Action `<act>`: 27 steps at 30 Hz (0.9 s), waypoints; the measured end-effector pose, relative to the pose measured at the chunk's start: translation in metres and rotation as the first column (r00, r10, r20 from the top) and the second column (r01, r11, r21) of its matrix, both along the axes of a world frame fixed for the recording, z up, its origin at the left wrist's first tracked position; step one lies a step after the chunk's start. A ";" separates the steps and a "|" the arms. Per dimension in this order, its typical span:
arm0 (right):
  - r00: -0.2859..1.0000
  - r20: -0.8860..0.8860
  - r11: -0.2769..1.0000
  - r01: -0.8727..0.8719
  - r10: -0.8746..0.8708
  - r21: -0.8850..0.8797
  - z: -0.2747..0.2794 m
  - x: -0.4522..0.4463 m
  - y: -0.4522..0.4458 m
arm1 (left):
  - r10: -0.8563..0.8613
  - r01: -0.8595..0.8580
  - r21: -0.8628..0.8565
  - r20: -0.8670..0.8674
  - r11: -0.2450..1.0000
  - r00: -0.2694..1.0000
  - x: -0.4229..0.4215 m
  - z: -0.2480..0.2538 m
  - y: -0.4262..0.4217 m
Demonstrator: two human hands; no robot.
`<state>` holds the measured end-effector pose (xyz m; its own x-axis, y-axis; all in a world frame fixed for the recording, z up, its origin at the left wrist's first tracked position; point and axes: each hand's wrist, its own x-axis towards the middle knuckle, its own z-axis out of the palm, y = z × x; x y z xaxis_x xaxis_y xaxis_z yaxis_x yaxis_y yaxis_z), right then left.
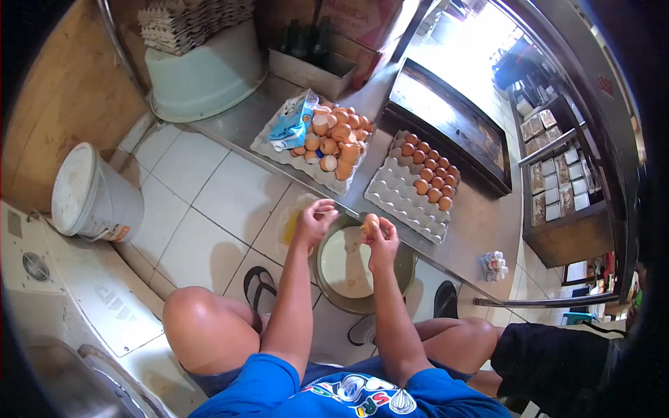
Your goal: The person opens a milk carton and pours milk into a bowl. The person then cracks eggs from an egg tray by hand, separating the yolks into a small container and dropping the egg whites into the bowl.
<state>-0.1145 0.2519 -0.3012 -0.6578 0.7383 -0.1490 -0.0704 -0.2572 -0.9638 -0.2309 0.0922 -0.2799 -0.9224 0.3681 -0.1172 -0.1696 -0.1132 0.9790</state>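
Observation:
My right hand (382, 244) holds a brown egg (370, 221) at the steel table's edge, above a wide bowl (401, 275) with pale liquid inside. To its left my left hand (316, 221) is raised with bent fingers apart and nothing visible in it. Partly behind that hand is a clear container with something yellow (290, 224). On the table, a carton tray (263, 145) bears a heap of cracked shells (339, 134) and a blue-and-white packet (293, 124). Right of it, another carton tray (401, 198) has whole brown eggs (433, 171) in its far part.
A white lidded bucket (104, 195) stands on the tiles at left. Behind are an upturned tub (205, 73) with stacked cartons (188, 24), a metal box of bottles (310, 73) and a dark baking tray (453, 115). A small plastic-wrapped bundle (493, 266) sits at right.

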 end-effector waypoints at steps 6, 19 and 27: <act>0.926 -0.181 0.822 -0.377 0.331 -0.426 0.039 -0.024 -0.037 | -0.282 0.279 0.060 0.035 0.958 0.959 -0.006 0.028 -0.020; 0.841 0.066 0.831 -0.513 0.536 -0.216 0.041 -0.086 -0.068 | -0.030 0.024 -0.134 -0.048 0.991 0.998 -0.032 0.017 -0.068; 0.787 0.187 0.798 -0.529 0.589 -0.288 0.037 -0.089 -0.065 | -0.017 0.007 -0.359 -0.024 0.933 1.000 -0.036 -0.002 -0.071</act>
